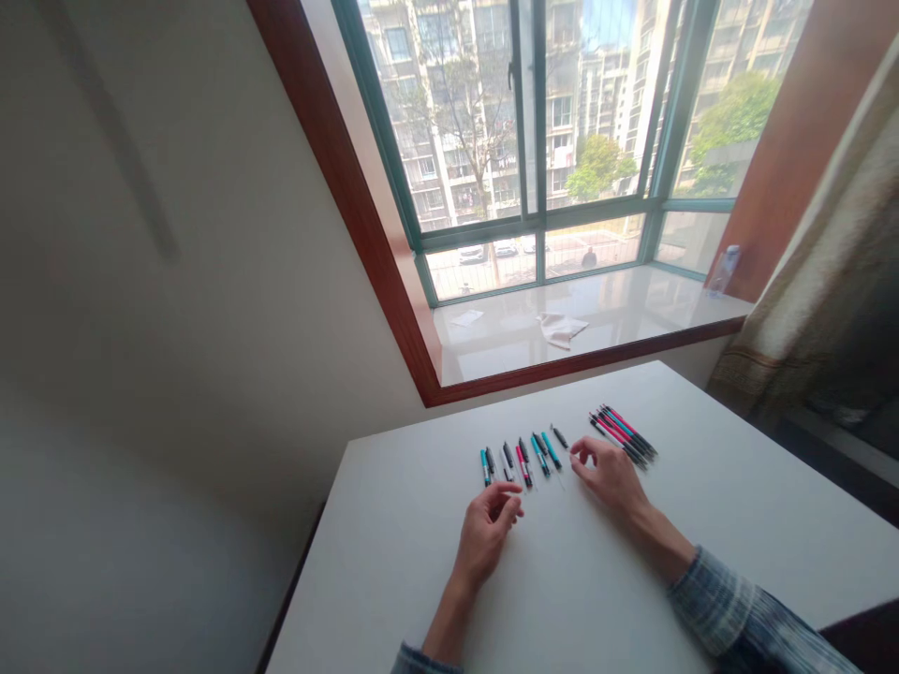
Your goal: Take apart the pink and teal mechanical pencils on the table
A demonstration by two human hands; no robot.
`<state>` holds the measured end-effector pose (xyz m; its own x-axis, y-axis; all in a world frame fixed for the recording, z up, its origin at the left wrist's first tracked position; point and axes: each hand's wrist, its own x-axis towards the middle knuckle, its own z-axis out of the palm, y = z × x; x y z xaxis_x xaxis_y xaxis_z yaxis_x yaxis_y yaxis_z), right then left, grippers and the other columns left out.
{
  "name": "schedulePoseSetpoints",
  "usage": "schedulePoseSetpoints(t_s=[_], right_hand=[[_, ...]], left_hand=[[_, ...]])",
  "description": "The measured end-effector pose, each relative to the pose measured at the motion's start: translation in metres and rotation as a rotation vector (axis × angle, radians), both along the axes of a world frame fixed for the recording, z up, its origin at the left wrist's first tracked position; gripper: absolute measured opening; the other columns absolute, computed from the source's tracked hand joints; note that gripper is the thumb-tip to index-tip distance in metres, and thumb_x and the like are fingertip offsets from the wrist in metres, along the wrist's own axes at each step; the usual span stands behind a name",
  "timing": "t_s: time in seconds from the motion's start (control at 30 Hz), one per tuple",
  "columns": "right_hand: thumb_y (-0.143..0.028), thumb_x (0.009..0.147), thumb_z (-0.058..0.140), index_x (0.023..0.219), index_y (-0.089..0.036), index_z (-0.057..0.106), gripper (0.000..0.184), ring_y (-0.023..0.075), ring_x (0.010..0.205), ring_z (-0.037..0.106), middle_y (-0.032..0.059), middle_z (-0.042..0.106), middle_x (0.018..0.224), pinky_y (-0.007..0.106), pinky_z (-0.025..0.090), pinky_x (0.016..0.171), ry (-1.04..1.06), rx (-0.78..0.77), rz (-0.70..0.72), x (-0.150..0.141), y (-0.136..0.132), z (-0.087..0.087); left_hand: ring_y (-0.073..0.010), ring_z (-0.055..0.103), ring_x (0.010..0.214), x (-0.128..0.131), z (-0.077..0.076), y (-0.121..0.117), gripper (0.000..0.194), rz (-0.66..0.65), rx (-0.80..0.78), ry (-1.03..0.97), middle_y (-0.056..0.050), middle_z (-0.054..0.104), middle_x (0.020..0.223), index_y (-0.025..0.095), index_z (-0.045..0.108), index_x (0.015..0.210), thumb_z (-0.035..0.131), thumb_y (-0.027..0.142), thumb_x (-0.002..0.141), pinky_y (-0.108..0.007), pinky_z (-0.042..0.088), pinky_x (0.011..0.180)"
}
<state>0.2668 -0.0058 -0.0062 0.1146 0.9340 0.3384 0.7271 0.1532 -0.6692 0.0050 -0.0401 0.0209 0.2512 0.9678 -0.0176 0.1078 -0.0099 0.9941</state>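
Observation:
My left hand (486,534) is over the white table (393,524), just in front of a row of pen parts, its fingers loosely bent and apart. I see nothing held in it. The row has teal pen barrels (551,449), a pink barrel (521,461), several black pen pieces (508,455) and thin refills too small to make out well. At the row's right end is my right hand (610,473), fingers curled with a small gap at the tips, near a black piece (559,436). Beyond it lies a bundle of pink, teal and black pens (624,435).
The table's far edge is close to the window sill (492,360), which bears a crumpled cloth (560,329), a paper piece (467,318) and a clear bottle (723,271). A curtain (807,243) hangs at right. A bare wall (211,328) rises at left.

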Motion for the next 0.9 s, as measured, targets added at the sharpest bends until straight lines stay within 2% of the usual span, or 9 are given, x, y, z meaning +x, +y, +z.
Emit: schedulePoseSetpoints(t_s=[0.17,0.4,0.53,0.67,0.77,0.9], right_hand=[[-0.037,0.085,0.060,0.085,-0.024,0.071,0.017,0.0188,0.065,0.064,-0.0001,0.072,0.074,0.028,0.042,0.064,-0.013,-0.072,-0.086,-0.0028,0.0038,-0.0018],[-0.036,0.085,0.061,0.087,-0.024,0.071,0.016,0.0185,0.064,0.064,-0.0003,0.072,0.074,0.029,0.043,0.066,-0.014,-0.071,-0.069,-0.0024,0.0022,-0.0019],[-0.033,0.087,0.059,0.092,-0.023,0.071,0.017,0.0197,0.067,0.063,0.0016,0.071,0.078,0.030,0.045,0.067,0.004,-0.022,-0.016,-0.0029,0.0004,-0.0027],[-0.024,0.091,0.051,0.100,-0.023,0.074,0.025,0.0226,0.084,0.064,0.0055,0.069,0.090,0.032,0.047,0.077,-0.020,0.067,0.124,-0.0063,-0.0003,-0.0018],[-0.019,0.092,0.049,0.108,-0.025,0.076,0.032,0.0234,0.093,0.063,0.0061,0.068,0.095,0.034,0.048,0.083,-0.045,0.063,0.214,-0.0080,0.0000,-0.0028],[-0.017,0.090,0.052,0.104,-0.025,0.078,0.030,0.0241,0.094,0.062,0.0061,0.067,0.094,0.035,0.048,0.087,-0.065,0.032,0.190,-0.0058,0.0008,-0.0062]], left_hand=[[-0.0146,0.056,0.066,-0.0001,0.0004,-0.0002,0.027,0.007,0.012,0.015,-0.001,0.066,0.073,0.016,0.070,0.102,0.066,0.039,0.088,-0.025,0.045,0.067],[-0.0147,0.055,0.067,-0.0018,-0.0004,-0.0012,0.024,0.004,0.013,0.025,-0.002,0.066,0.073,0.016,0.070,0.102,0.065,0.035,0.089,-0.025,0.044,0.067],[-0.0148,0.055,0.066,-0.0016,0.0007,-0.0014,0.024,0.002,0.019,0.029,-0.002,0.066,0.073,0.015,0.070,0.102,0.064,0.035,0.089,-0.025,0.044,0.066],[-0.0149,0.054,0.066,-0.0009,0.0009,-0.0013,0.024,-0.003,0.023,0.033,-0.002,0.065,0.073,0.015,0.070,0.101,0.064,0.035,0.089,-0.026,0.043,0.066],[-0.0148,0.054,0.066,-0.0006,-0.0002,-0.0008,0.023,-0.003,0.022,0.033,-0.002,0.065,0.073,0.015,0.070,0.101,0.064,0.035,0.089,-0.026,0.043,0.066],[-0.0144,0.053,0.066,-0.0007,-0.0016,-0.0002,0.023,-0.004,0.021,0.032,-0.001,0.064,0.073,0.015,0.070,0.100,0.064,0.035,0.089,-0.025,0.042,0.065]])
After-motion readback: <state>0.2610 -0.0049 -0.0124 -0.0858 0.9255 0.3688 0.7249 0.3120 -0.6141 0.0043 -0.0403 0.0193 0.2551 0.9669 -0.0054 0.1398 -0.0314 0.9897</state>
